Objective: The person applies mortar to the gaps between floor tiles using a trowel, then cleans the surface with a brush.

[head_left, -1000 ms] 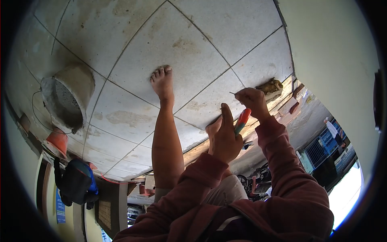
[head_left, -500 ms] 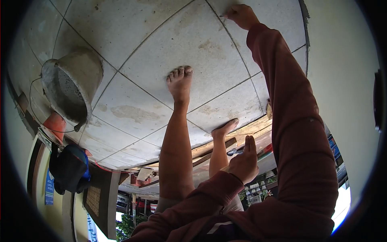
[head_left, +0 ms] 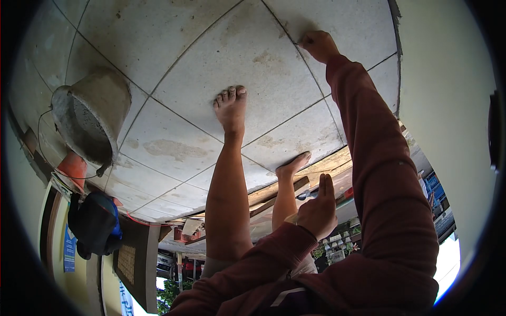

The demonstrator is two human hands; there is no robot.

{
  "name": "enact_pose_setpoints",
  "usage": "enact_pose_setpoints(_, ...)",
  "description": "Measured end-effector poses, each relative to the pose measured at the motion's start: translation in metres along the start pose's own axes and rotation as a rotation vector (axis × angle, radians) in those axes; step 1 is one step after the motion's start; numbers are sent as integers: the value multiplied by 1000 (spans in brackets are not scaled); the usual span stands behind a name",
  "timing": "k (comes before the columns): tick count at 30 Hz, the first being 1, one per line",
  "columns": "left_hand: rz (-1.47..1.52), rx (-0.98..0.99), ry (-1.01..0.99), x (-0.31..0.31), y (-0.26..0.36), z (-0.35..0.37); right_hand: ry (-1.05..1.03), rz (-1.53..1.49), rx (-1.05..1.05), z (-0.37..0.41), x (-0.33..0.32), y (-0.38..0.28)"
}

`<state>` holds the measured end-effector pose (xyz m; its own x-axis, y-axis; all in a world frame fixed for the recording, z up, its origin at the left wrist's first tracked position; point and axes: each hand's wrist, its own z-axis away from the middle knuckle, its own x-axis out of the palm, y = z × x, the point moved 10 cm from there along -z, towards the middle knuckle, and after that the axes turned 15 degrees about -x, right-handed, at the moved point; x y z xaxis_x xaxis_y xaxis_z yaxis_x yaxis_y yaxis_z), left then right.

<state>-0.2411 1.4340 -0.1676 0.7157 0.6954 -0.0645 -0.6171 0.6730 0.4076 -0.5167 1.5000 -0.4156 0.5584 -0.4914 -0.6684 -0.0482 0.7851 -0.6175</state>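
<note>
My right hand (head_left: 319, 46) is closed at the far end of my outstretched arm, low over the tiled floor (head_left: 263, 63). Its fingertips are at a dark joint between two tiles, pinched around something small whose tip barely shows. My left hand (head_left: 317, 215) is held up near my knees, back towards me. Two of its fingers are stretched out side by side; the others are hidden, and I see nothing held. My bare feet stand on the tiles, one foot (head_left: 231, 108) between the hands and the bucket, the other foot (head_left: 293, 164) near the floor's edge.
A cement-crusted bucket (head_left: 97, 113) with a wire handle and grey mix inside stands at left. Beside it are an orange container (head_left: 73, 167) and a black cloth item (head_left: 95, 224). A pale wall (head_left: 437, 79) rises at right. Wooden boards (head_left: 327, 163) border the tiles.
My right hand has moved along the tile joint, closer to my body, still closed. My left hand has stayed almost in place. The view has shifted slightly.
</note>
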Motion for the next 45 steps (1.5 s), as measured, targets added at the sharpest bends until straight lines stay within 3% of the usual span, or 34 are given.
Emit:
enact_pose_setpoints(2,43,10,3,-7,-4,-5,42,-56,4,-5,-6,-3)
enact_pose_setpoints(3,31,14,109,-24,-14,-17,77,-109,11,-7,-12,-6)
enact_pose_setpoints(6,-430,-23,813,-125,-92,-123,85,-84,-59,-22,-17,-18)
enact_pose_setpoints(9,-736,-77,1144,-179,-153,-200,21,-58,-42,-1,-3,-4)
enact_pose_setpoints(16,-809,-29,1227,-190,-131,-193,33,2,-46,-20,0,15)
enact_pose_setpoints(19,-659,-183,1017,-190,-152,-208,-61,27,-56,6,-2,6)
enact_pose_setpoints(23,-726,-107,1115,-181,-140,-193,-10,16,-25,6,-15,6)
enact_pose_setpoints(25,-546,-56,893,-143,-120,-159,34,-61,4,4,-14,2)
enact_pose_setpoints(29,-73,19,136,-15,-19,-11,-64,-8,-12,25,9,12)
enact_pose_setpoints(31,-39,32,26,6,-5,9,-95,59,-26,37,15,21)
enact_pose_setpoints(35,-65,13,84,3,-12,6,18,-168,46,4,-5,6)
enact_pose_setpoints(38,-50,19,59,4,-10,7,14,-100,-8,10,-3,9)
enact_pose_setpoints(41,25,25,-24,2,-8,6,-129,46,9,25,7,13)
enact_pose_setpoints(42,14,30,70,-16,-16,-7,-243,146,-12,19,7,4)
enact_pose_setpoints(43,-95,40,303,-50,-34,-35,-359,244,-37,14,11,-2)
enact_pose_setpoints(45,-453,5,851,-137,-93,-129,-356,356,-118,-15,13,-6)
